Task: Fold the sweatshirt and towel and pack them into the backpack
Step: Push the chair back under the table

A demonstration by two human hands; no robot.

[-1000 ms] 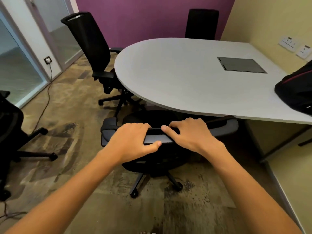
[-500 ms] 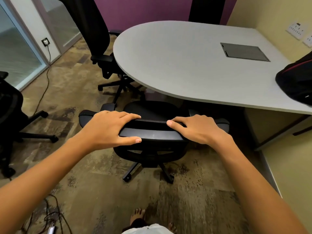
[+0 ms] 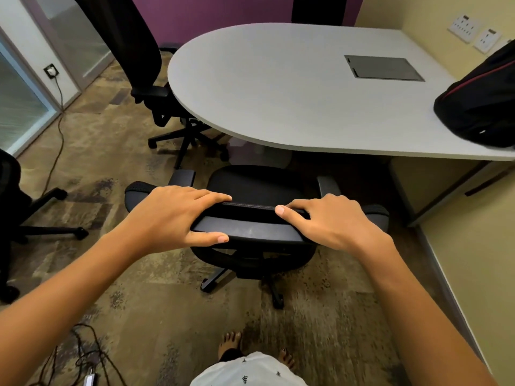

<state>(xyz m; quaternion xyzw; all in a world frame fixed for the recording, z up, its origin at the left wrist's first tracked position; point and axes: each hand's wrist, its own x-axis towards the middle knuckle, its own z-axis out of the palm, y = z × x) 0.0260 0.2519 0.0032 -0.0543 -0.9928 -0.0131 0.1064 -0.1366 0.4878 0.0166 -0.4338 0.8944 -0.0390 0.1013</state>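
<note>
A black backpack (image 3: 479,107) with a red line lies on the right end of the grey oval table (image 3: 278,87), partly cut off by the frame edge. No sweatshirt or towel is in view. In front of me stands a black office chair, and both hands hold the top of its backrest (image 3: 250,229). My left hand (image 3: 172,215) grips the left part, fingers over the top and thumb on the near face. My right hand (image 3: 334,221) grips the right part, its fingers curled over the far side. The chair's seat (image 3: 256,182) shows just beyond the backrest, below the table's edge.
Another black office chair (image 3: 139,65) stands at the table's left side, and a third one (image 3: 11,190) is at the far left. A grey hatch (image 3: 384,68) is set into the tabletop. Cables (image 3: 83,355) lie on the carpet at lower left. My bare feet (image 3: 231,344) are below.
The chair has rolled back out from under the table toward me, so its seat is now exposed. Both hands have stayed on the backrest top.
</note>
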